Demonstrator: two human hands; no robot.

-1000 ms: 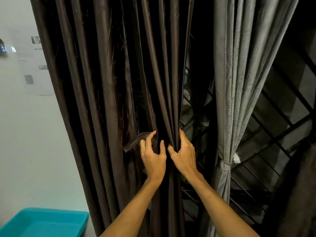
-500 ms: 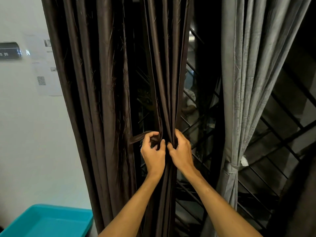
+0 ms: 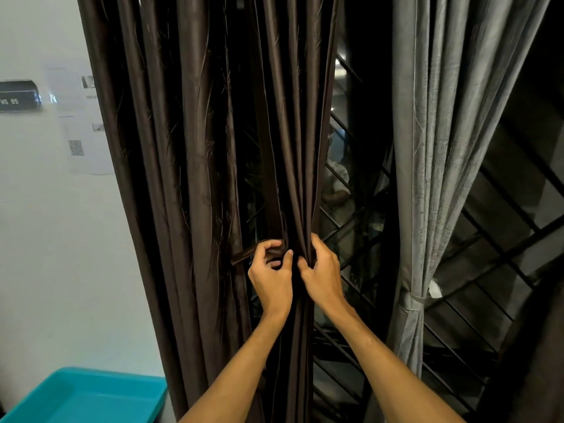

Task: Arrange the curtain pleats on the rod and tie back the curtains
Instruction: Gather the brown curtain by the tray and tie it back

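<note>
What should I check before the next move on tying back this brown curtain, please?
1. Right hand grips gathered pleats of the dark brown glossy curtain: ok.
2. Left hand holds the brown fabric tie-back strap: ok.
3. Strap passed fully round the bundle: cannot tell, back hidden.
4. All brown pleats in the bundle: not ok, the left section hangs apart.
5. Grey textured curtain tied by its grey band: ok.
</note>
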